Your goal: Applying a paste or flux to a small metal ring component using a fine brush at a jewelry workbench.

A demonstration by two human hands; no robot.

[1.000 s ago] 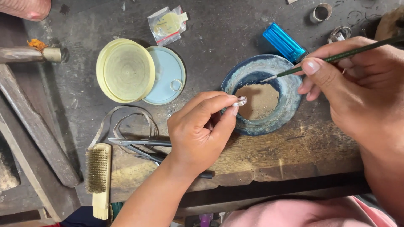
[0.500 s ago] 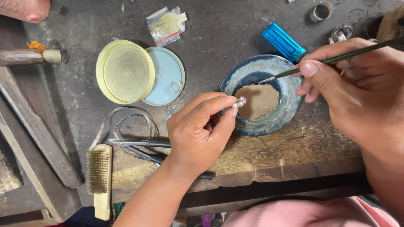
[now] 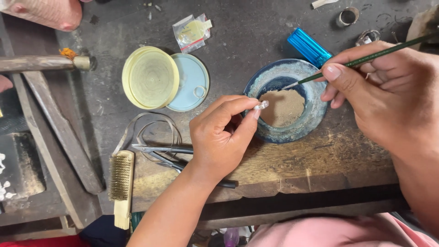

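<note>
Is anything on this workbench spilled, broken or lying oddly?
Nothing looks spilled. The brown powder sits inside the blue dish. The only wear is the workbench front edge, which is chipped and ragged. A loose metal strip curls untidily beside the pliers.

Soft, even daylight fills the frame — bright enough, with no harsh glare. The left hand [image 3: 219, 137] casts a faint shadow toward the lower right on the wooden bench [image 3: 320, 160]. The dark tabletop at upper centre looks matt. A small glint shows on the blue lighter [image 3: 309, 47]. Focus is sharp centrally — the corners look slightly soft, the lower edge dim.
</note>
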